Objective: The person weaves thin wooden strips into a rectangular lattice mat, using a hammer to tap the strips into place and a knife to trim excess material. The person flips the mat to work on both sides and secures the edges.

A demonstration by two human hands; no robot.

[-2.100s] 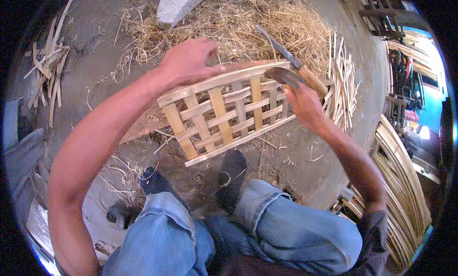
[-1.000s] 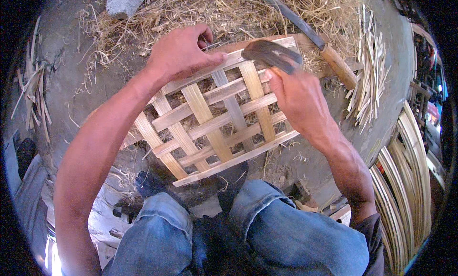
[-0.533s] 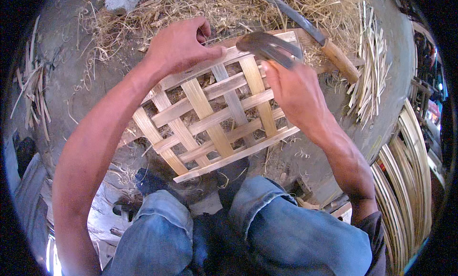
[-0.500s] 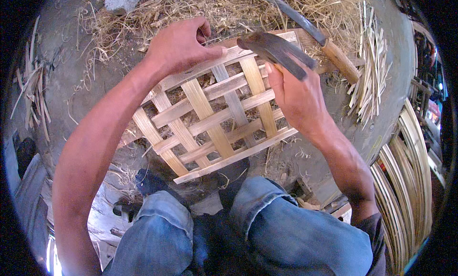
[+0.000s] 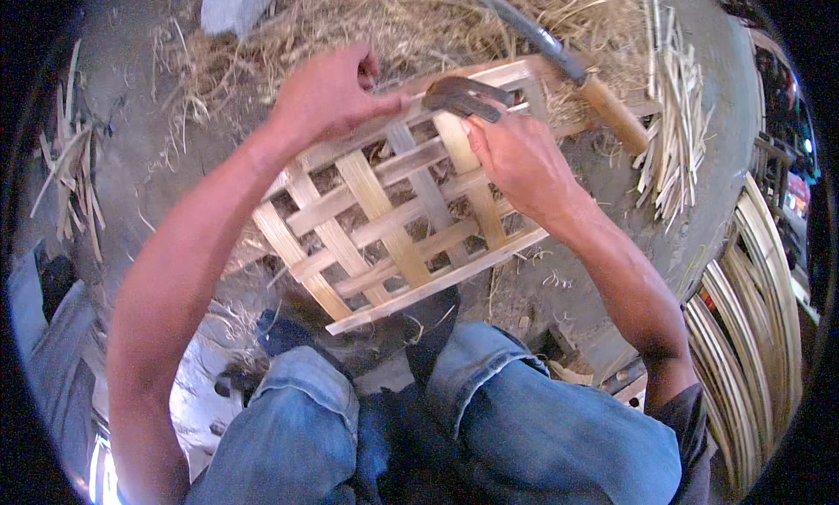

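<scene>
A panel of flat bamboo strips (image 5: 370, 190) in open weave lies tilted in front of my knees, with straight strips along its far and near edges. My left hand (image 5: 325, 94) grips the far edge, fingers curled and thumb stretched along the edge strip. In my right hand (image 5: 529, 160) is a claw hammer (image 5: 468, 94). Its dark head rests on or just above the far edge, to the right of my left thumb, and its claw points right. My fist hides most of the handle. Any nail under the hammer head is too small to make out.
Beyond the panel lies a knife (image 5: 542, 42) with a wooden handle, among curly shavings (image 5: 350, 29). Thin split sticks (image 5: 673, 129) are heaped at right, others (image 5: 72, 169) at left. Long bent strips (image 5: 756, 330) stand at far right. A grey block (image 5: 234, 5) sits far left.
My right hand has brought the hammer down and left, toward the panel's far edge near my left thumb. The left hand keeps its place on the edge. The whole view has shifted slightly.
</scene>
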